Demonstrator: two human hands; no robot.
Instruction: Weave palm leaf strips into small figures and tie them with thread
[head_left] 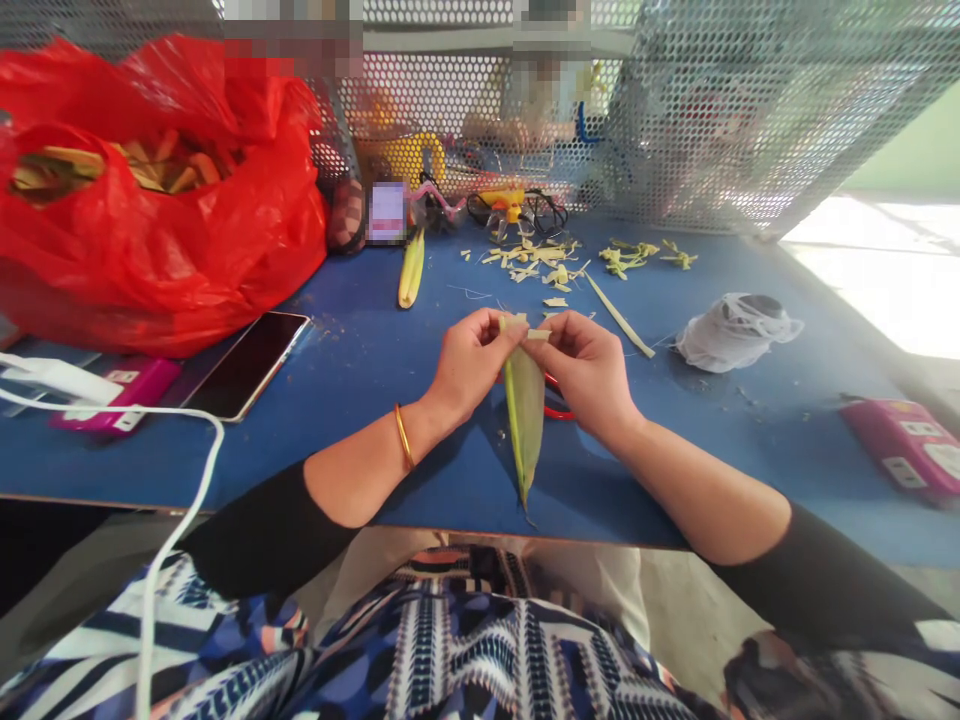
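Note:
A green, pointed corn husk (529, 410) hangs down between my hands, its tip towards the table's front edge. My left hand (480, 355) is closed, pinching the husk's upper end between thumb and fingers. Right beside it, my right hand (589, 365) is closed too, its thumb and fingers pinching a pale strip at the same upper end. The two thumbs nearly meet there. A red loop like a scissors handle (556, 400) lies on the table, partly hidden behind the husk and my right hand.
On the blue table (360, 360) are pale husk scraps (534, 258), a folded husk bundle (411, 270), a wrapped spool (731, 335), a phone (247, 368) and a purple box (907, 450). A red bag of husks (247, 240) stands left. A white cable (199, 480) crosses the near left edge.

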